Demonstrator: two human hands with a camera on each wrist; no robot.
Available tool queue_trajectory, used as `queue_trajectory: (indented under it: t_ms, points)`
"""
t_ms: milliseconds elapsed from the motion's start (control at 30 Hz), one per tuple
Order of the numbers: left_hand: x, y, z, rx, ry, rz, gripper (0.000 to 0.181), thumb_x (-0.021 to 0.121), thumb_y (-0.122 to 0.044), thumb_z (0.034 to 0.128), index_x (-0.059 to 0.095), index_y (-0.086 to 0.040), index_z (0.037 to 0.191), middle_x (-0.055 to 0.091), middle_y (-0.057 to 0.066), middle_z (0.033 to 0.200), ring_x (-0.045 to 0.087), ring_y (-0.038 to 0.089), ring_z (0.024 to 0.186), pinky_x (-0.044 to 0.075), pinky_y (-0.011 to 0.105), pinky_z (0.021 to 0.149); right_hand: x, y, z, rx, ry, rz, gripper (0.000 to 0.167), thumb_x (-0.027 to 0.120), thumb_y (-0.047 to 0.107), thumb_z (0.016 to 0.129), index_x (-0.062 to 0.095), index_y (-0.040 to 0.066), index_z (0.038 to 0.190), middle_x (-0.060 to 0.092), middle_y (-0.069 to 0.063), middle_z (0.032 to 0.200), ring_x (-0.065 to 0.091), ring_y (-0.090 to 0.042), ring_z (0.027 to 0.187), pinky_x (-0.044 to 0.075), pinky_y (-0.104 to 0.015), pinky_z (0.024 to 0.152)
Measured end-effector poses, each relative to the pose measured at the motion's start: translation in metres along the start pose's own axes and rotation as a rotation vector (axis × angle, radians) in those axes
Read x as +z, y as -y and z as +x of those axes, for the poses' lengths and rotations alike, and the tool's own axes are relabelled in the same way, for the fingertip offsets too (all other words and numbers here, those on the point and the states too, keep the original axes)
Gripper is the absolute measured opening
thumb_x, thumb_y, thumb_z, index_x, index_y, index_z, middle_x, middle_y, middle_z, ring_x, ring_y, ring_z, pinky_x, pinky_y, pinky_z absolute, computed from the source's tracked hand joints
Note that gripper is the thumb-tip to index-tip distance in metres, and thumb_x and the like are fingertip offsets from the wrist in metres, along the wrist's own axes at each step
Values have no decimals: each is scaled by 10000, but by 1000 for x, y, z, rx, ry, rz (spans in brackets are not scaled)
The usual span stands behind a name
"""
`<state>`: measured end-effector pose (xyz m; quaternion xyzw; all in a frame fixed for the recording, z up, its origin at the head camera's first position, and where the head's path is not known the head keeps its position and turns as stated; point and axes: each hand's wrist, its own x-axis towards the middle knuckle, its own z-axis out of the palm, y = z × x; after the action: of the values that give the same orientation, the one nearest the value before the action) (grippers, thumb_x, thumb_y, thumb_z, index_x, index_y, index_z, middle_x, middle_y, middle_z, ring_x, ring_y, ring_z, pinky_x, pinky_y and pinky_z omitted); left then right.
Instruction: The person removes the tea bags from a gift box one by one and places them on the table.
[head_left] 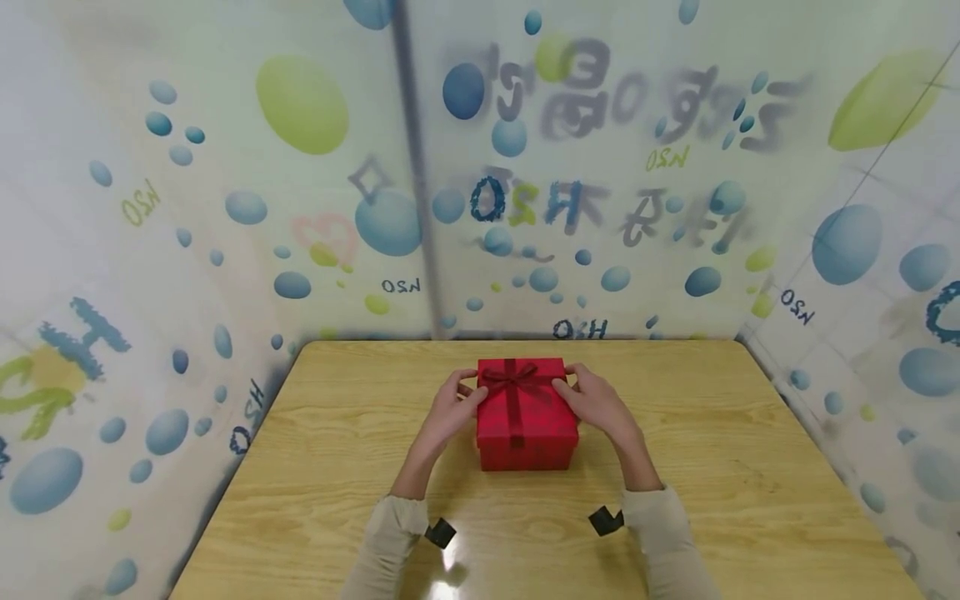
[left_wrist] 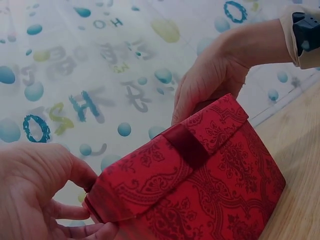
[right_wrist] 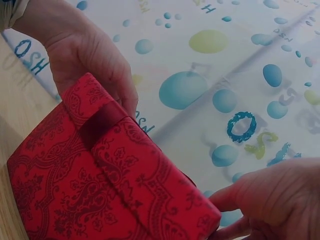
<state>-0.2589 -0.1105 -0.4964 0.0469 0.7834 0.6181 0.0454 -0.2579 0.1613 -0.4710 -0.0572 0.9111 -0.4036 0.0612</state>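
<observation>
A red gift box [head_left: 525,459] with a dark floral pattern stands on the wooden table. Its lid [head_left: 495,423] sits on top, crossed by a dark red ribbon tied in a bow [head_left: 513,378]. At the lid's left side, my left hand [head_left: 450,408] holds the edge, thumb near the top and fingers along the side. My right hand [head_left: 600,404] grips the opposite edge in the same manner. In the left wrist view, the left fingers [left_wrist: 82,175] touch the lid's corner. Some fingertips of the right hand [right_wrist: 92,62] are hidden behind the box.
The light wooden table [head_left: 337,442] stretches out on both sides of the box. White walls [head_left: 637,250] with blue and green dots close off the back and sides. Small black devices [head_left: 441,533] are worn at both wrists.
</observation>
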Motion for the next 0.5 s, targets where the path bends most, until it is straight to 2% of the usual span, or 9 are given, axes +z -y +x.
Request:
queue_trajectory:
  t_ms: [167,500]
  points:
    - [-1,0,-2,0,-4,-16,516,652,-232,1023,516,-20,1473,568,135,1041,608,349,871,540,399,750,1,1,0,5,2,6,581,547,355,1075,468,-43,1492,661,-118,920,626,-195,708,509,-350,655]
    - [0,0,-1,13,-12,-7,497,650,-245,1026,530,-38,1461,575,132,1040,595,312,873,542,426,758,-1,6,-2,-9,-20,-30,589,537,357,1076,472,-60,1488,672,-152,998,629,-231,831,524,-372,724]
